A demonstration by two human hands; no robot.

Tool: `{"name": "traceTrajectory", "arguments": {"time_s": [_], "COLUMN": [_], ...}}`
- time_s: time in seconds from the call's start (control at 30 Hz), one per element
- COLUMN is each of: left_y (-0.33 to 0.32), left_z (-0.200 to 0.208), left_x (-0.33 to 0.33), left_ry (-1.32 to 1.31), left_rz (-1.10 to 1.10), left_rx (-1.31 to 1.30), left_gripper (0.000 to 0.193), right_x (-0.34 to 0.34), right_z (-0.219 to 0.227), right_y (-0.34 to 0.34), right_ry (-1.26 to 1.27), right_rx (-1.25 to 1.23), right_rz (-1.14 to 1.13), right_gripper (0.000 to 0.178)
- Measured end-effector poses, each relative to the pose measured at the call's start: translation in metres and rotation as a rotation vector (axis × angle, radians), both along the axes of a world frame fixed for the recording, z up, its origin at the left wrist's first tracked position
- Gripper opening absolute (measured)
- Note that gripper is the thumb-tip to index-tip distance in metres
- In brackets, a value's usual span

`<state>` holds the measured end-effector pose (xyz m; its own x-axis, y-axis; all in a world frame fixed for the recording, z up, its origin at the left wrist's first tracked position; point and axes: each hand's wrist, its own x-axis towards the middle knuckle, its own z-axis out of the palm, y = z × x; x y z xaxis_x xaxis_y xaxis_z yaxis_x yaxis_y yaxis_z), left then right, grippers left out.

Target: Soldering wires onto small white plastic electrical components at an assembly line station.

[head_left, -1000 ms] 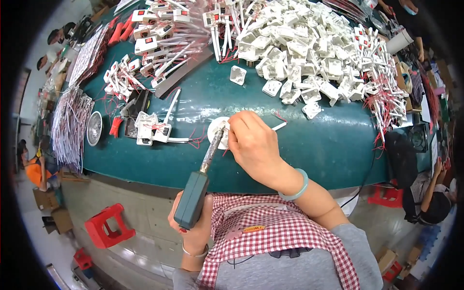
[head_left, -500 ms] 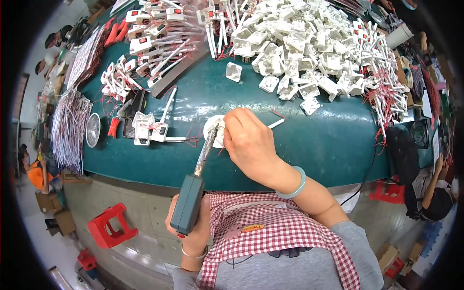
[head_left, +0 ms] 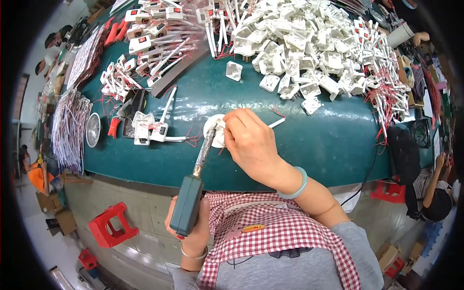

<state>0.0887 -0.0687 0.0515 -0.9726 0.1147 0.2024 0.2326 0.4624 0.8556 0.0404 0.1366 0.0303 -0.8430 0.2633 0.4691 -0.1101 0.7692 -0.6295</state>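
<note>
Tool: dark green, gun-bodied plastic soldering tool with a mottled metal barrel, lower centre of frame, slanting up; its tip reaches over the white round disc at mid-frame.
Left hand: fingers wrapped firmly about the tool's body; trigger area hidden.
Right hand: curled at the disc's right side, fingertips bunched near the tip; cannot tell whether they close on anything, the contact being hidden.
Disc: lies on the green bench top; small contents too covered to make out.
Cable: white-sleeved cable with red wire ends, just right of the right hand.
Left of disc: opened white plastic housings with thin red wires trailing toward it.
Upper right: heap of white plastic housing shells, well apart from the hands.
Burn risk: tip, if hot, sits close to bare fingertips; a slip of either hand could bring contact.
Snag risk: a leftward swing of the barrel could catch the trailing wires, dragging the housings or scorching insulation.
Slide risk: sideways pressure could skid the disc across the smooth bench.
</note>
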Motion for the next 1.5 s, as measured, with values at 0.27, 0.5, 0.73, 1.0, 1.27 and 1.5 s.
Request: {"name": "traceTrajectory", "arguments": {"time_s": [0.27,0.5,0.73,1.0,1.27,1.5], "left_y": [0.005,0.001,-0.014,0.017,0.072,0.073], "left_z": [0.007,0.0,-0.015,-0.018,-0.026,-0.033], "left_x": [-0.003,0.0,0.013,-0.005,-0.036,-0.053], "left_ry": [0.007,-0.003,-0.114,-0.103,-0.046,0.099], "left_rz": [-0.054,-0.039,0.129,0.07,0.101,-0.026], "left_rx": [-0.068,-0.052,0.056,0.057,0.325,0.152], "left_gripper": [0.015,0.016,0.025,0.03,0.023,0.022], "right_x": [-0.001,-0.001,-0.001,0.0,-0.003,0.0], "right_z": [-0.002,-0.002,-0.001,-0.003,-0.004,0.006], "right_y": [0.001,0.002,0.002,0.001,0.002,0.005], "right_ry": [0.014,0.004,0.011,0.018,0.023,-0.02], "right_rx": [0.0,0.006,0.049,0.057,0.051,-0.029], "right_rz": [0.009,0.017,0.033,0.017,0.019,0.063], "right_gripper": [0.014,0.014,0.018,0.017,0.017,0.015]}}
